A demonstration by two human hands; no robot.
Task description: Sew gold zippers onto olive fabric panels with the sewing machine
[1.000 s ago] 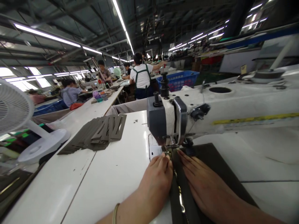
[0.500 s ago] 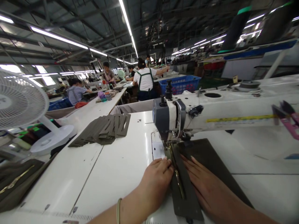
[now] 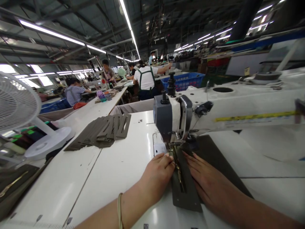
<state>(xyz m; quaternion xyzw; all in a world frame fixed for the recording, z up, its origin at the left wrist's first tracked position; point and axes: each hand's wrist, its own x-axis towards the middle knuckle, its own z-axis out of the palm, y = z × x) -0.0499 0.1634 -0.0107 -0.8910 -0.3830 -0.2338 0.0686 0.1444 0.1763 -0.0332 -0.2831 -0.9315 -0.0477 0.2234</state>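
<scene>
Factory hall, long white table [image 3: 114, 171], strip lights overhead, other workers at far benches. Sewing machine [image 3: 214, 111] head just beyond fingertips. Dark fabric panel [image 3: 209, 159] with zipper [image 3: 179, 173] lies flat under both hands, far end under presser foot [image 3: 173, 146]. Left hand [image 3: 158, 173] fingers flat, unclenched, pressing left of zipper. Right hand [image 3: 209, 187] flat on the panel right of zipper, nothing gripped. Since half a second ago panel's near edge has moved toward the needle: seam likely advancing. Stack of cut pieces [image 3: 102, 132] well left of fingers, fan [image 3: 21, 111] further left.

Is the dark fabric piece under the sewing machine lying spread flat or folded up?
Spread flat: the dark fabric piece lies level on the table, with left hand and right hand pressing it either side of the zipper.
</scene>
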